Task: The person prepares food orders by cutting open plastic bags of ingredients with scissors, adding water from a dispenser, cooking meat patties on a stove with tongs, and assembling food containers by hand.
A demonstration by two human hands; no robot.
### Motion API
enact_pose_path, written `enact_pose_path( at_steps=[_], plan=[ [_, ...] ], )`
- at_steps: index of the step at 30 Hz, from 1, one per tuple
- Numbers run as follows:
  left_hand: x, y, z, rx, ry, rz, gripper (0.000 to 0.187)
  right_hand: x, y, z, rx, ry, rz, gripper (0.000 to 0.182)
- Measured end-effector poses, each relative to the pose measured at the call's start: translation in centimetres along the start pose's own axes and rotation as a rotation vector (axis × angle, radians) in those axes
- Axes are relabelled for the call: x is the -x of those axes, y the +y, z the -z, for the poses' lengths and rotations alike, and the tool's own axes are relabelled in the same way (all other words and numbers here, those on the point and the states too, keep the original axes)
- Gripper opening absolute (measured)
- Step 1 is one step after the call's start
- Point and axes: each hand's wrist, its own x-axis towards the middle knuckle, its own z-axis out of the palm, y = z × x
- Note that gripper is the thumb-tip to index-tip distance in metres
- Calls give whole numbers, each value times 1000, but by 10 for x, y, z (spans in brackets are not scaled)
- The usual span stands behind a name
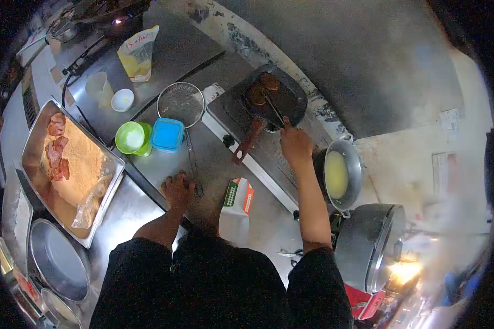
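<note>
My right hand (296,146) is closed around the end of dark metal tongs (274,108), whose tips reach into a square black pan on the stove (300,100). Two browned patties (269,81) lie in that pan, and the tongs touch or hover over the nearer one. The pan's brown handle (250,141) points toward me. My left hand (178,190) rests on the steel counter with its fingers spread, beside the handle of a wire strainer (180,104). Whether it touches that handle is hard to tell.
A blue-lidded container (167,135), green cup (130,137) and carton (237,204) stand on the counter. At left, a tray (118,165) holds orange powder and raw meat. Right of the stove are a pan of yellow liquid (336,174) and a large pot (359,247). Scissors (292,254) lie near my right arm.
</note>
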Motion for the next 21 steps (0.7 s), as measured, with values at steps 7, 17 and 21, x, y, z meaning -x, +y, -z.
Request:
enact_pose_path(
  at_steps=[7, 17, 21],
  plan=[
    [-3, -9, -7, 11, 19, -121, 34, 8, 0, 24, 73, 76, -13, 48],
    [2, -21, -27, 8, 88, -94, 39, 42, 16, 65, 134, 109, -11, 44],
    [3, -14, -23, 24, 65, -68, 39, 34, 21, 54, 199, -8, -18, 43]
  ],
)
